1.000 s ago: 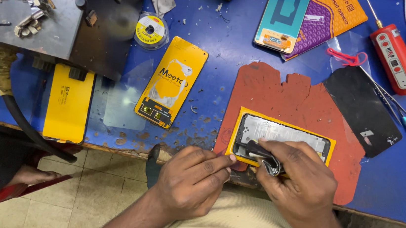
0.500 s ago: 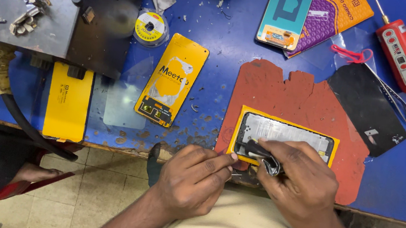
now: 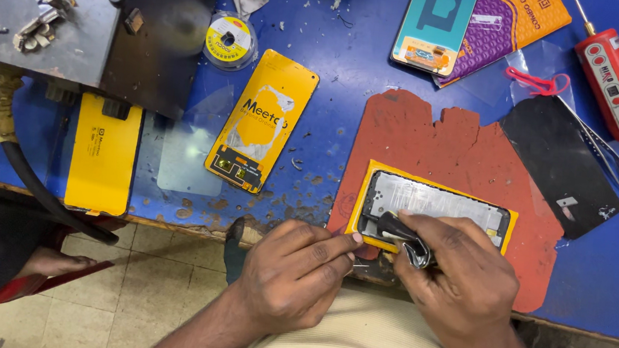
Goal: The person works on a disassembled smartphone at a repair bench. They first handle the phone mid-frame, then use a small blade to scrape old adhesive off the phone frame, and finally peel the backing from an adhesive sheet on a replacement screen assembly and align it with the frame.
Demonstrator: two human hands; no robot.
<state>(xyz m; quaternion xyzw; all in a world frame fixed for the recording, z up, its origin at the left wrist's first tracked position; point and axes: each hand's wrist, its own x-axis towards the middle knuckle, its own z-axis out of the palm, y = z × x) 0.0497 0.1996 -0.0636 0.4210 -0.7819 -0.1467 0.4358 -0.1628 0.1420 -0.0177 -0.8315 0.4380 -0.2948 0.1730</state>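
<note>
On the red mat [image 3: 433,144], opened yellow-framed phone [image 3: 435,201], right hand [image 3: 457,287] grip closed around crumpled black film [image 3: 403,236], left hand [image 3: 292,278] pinching its edge.

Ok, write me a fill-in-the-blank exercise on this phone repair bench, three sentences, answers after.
1. The opened phone frame lies on a ____ coloured mat.
2. The right hand presses a crumpled dark ____ against the frame.
3. The left hand rests at the frame's ____ end, at the bench edge.

Missing words: red; cloth; left
</note>
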